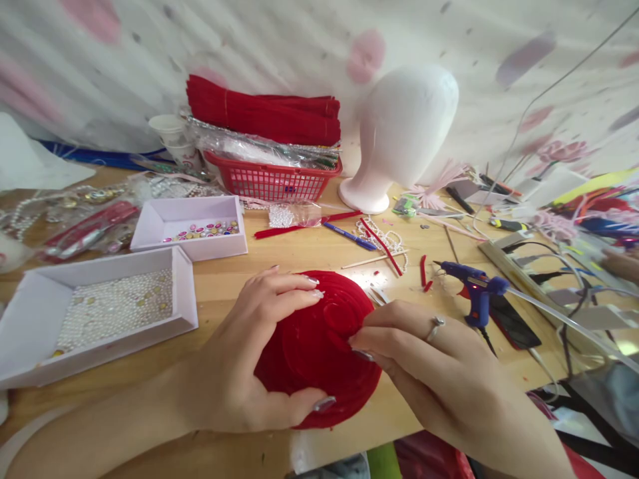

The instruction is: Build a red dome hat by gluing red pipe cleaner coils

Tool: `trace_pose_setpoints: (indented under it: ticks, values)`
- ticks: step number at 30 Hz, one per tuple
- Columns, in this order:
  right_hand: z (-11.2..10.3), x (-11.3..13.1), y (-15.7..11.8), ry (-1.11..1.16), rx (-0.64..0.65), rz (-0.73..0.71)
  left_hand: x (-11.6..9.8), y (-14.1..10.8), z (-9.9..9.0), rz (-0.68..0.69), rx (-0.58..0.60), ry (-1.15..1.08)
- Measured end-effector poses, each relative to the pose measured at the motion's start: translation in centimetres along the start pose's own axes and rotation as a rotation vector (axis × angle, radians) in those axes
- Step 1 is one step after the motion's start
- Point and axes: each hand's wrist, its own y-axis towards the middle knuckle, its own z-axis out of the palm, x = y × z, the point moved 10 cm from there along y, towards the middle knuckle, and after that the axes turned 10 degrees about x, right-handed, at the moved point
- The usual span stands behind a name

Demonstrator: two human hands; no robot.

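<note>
On the table in front of me lies a round red disc (314, 359) that looks coiled from fuzzy chenille stems, with a small raised ring (340, 316) near its middle. My left hand (264, 349) grips the disc from the left, fingers on its far part and thumb across its near edge. At the right of the ring, my right hand (424, 359) is closed in a pinch against the disc's surface. Whatever lies between those fingertips is hidden. Past the right hand is a blue hot glue gun (474, 286), its nozzle pointing left.
White boxes hold pearl beads (110, 306) and coloured gems (204, 229). Behind stand a red basket (279, 179) with red chenille stems (264, 110) and a white foam head (399, 126). A blue pen (349, 236), a phone (514, 322) and a power strip (524, 279) lie around.
</note>
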Motion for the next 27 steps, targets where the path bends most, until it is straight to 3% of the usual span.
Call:
trace_pose_setpoints:
  ticks: [7, 14, 20, 23, 27]
  values:
    - [0.2, 0.1, 0.5, -0.042, 0.041, 0.074, -0.1, -0.1, 0.4, 0.007, -0.014, -0.059]
    - [0.1, -1.2, 0.9, 0.083, 0.049, 0.204, -1.2, -0.5, 1.0, 0.165, 0.042, 0.127]
    - [-0.8, -1.0, 1.3, 0.061, 0.028, 0.210, -1.8, -1.0, 1.4, 0.255, 0.059, 0.200]
    - [-1.3, -0.7, 0.2, 0.038, -0.084, 0.215, -1.8, -0.8, 1.3, 0.233, 0.049, 0.185]
    - [-1.5, 0.3, -3.0, -0.085, -0.380, 0.271, -1.9, -0.6, 1.4, 0.192, 0.058, 0.180]
